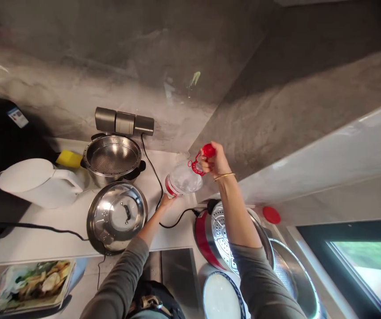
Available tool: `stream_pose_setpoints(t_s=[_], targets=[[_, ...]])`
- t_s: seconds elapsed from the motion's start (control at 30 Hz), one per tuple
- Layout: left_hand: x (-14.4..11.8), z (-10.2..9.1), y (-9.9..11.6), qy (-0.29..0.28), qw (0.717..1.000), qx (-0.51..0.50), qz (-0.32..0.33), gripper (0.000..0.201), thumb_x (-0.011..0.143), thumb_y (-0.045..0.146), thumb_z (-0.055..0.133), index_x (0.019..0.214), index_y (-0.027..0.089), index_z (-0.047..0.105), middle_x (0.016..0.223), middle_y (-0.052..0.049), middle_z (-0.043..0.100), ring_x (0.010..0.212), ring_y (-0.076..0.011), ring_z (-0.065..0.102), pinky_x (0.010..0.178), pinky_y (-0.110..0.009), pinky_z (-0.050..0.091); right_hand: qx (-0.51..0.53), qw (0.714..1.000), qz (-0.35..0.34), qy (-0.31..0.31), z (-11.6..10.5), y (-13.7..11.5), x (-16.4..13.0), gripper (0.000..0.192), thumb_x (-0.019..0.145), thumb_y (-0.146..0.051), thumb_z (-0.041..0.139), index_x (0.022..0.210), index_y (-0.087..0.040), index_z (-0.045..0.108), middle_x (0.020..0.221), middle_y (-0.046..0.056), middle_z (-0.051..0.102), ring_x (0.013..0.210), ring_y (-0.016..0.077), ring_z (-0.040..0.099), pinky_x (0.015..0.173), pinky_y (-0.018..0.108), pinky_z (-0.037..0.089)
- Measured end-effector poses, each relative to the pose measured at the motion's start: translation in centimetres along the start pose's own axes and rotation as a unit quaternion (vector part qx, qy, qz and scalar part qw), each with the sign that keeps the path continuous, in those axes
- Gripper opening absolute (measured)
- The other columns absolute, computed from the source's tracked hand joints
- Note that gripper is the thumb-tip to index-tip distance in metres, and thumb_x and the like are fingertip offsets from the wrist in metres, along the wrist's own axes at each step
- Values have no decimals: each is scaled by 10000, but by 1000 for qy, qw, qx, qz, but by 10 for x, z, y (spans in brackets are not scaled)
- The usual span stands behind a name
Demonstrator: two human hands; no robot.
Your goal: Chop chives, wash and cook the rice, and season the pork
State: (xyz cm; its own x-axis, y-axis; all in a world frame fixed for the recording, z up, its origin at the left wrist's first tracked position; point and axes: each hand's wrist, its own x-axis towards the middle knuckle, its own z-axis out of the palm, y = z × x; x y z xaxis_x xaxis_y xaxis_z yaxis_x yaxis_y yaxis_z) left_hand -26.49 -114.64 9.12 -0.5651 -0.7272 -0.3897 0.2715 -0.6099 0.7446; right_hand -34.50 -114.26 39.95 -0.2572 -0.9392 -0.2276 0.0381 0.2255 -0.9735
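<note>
Some of your left hand [166, 202] hides, grip unclear, behind the clear, red-topped mid-frame bottle [185, 178] your right hand [216, 163] holds.

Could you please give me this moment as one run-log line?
left hand: at labelled end of bottle | right hand: gripping red cap | nearby: pot, lid, white jug

No legible txt, red/wht label [171, 186] on bottle [186, 179] too blurry, sticker [18, 117] on blk surface [6, 146] unreadable
</note>
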Motion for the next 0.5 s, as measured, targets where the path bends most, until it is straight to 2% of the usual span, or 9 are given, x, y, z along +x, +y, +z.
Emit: stream_pose_setpoints(t_s=[0.1,0.17,0.2,0.27,0.33,0.37,0.43,0.5], targets=[[12,5,3,51,994,95,-18,637,661,199,821,1244,115,578,1447,-283,481,1468,-444,262,1188,-560,160,4,1000,8,27,-10,6,31,512,735,-733,527,706,-233,422,504,-104,319,351,32,132,347,179,103],[16,17,1,83,986,145,-21,802,699,256,807,1387,55,447,1456,-346,432,1470,-460,245,1174,-569,173,0,999,8,44,-16,9,48,505,759,-728,513,706,-236,412,497,-105,319,350,36,129,350,180,101],[17,25,0,101,980,169,0,904,715,283,798,1455,29,346,1485,-370,372,1483,-456,209,1176,-558,171,-5,999,9,48,-18,10,55,504,773,-728,502,704,-238,408,496,-103,324,351,38,127,351,182,105],[17,41,2,130,963,220,87,1083,711,327,805,1530,22,164,1565,-371,205,1515,-427,94,1200,-512,134,-30,998,22,46,-24,10,67,504,801,-726,484,702,-237,411,505,-88,366,360,46,149,354,190,137],[17,55,11,143,933,270,188,1192,676,369,834,1551,53,89,1620,-324,40,1526,-401,-26,1221,-477,58,-84,996,22,36,-32,10,76,498,827,-709,489,706,-228,442,540,-50,446,388,65,250,379,199,227],[16,60,17,143,920,292,218,1214,669,392,838,1553,60,76,1628,-310,-13,1524,-400,-60,1221,-480,16,-125,992,3,35,-37,10,79,484,839,-685,507,712,-220,470,569,-27,489,428,81,329,416,205,294],[15,68,30,146,900,327,249,1178,718,457,793,1545,26,73,1618,-328,-49,1516,-416,-84,1202,-507,-34,-245,965,-75,58,-48,10,83,422,853,-599,571,734,-196,543,643,14,561,582,124,481,561,231,416],[11,73,43,156,874,364,280,1192,713,520,781,1545,22,87,1612,-342,-23,1513,-438,-60,1188,-560,-38,-401,899,-148,92,-60,10,83,317,836,-478,648,780,-166,628,737,46,622,766,167,550,733,264,450]])
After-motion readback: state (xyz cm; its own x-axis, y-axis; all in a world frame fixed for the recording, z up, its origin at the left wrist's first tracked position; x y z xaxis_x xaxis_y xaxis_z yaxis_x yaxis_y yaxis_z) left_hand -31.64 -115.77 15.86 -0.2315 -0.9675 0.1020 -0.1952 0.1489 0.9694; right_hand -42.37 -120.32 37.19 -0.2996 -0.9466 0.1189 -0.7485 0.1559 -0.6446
